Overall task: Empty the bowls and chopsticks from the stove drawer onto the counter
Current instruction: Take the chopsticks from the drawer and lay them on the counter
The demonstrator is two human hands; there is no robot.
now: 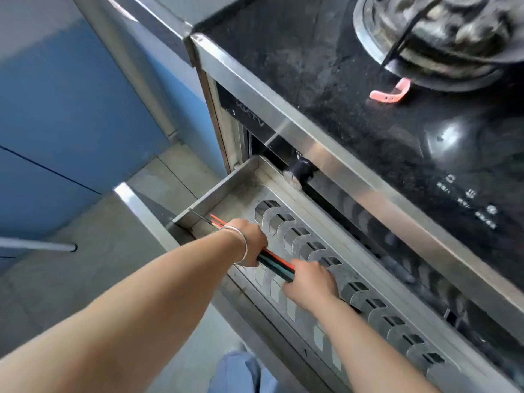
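Note:
The steel stove drawer (224,182) stands pulled out below the black cooktop (326,80). A slotted metal rack (317,242) runs along its inside. My left hand (252,239), with a silver bangle on the wrist, grips a bundle of chopsticks (276,265) in orange, black and teal. Their thin tips stick out past my wrist toward the drawer's left corner. My right hand (310,283) holds the thick ends of the same bundle just above the rack. No bowls show in the drawer.
A gas burner (442,32) sits at the cooktop's far right, with a pink hook-shaped piece (391,93) in front of it. A black knob (300,168) juts from the stove front above the drawer. Blue cabinet fronts (71,109) and grey floor lie left.

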